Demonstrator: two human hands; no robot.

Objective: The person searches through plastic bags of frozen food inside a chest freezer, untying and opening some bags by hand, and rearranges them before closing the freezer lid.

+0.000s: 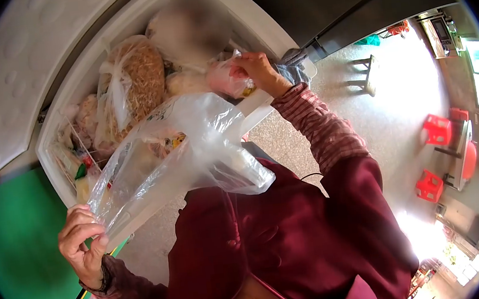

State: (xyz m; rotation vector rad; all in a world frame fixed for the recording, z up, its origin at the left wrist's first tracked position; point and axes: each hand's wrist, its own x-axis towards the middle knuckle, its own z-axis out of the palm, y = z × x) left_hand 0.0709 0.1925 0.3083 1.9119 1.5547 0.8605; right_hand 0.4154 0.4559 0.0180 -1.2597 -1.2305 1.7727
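Note:
At the lower left, my left hand [84, 239] pinches the edge of a clear plastic bag [191, 131], which spreads across the near side of an open white chest freezer [50, 162]. My right hand [258, 70] is closed on the top of a small bag with pink contents [226, 79] at the freezer's right side. A large bag of brown, crumbly food [140, 72] lies in the freezer, left of the middle. Behind it sits a pale wrapped bundle [182, 31], partly blurred. More bagged items show through the clear bag.
The raised white lid [1, 74] stands at the left, above a green surface [15, 246]. A dark appliance [340, 1] is beyond the freezer. Red stools [429, 186], a small bench [366, 75] and a table [467, 156] stand on the floor at the right.

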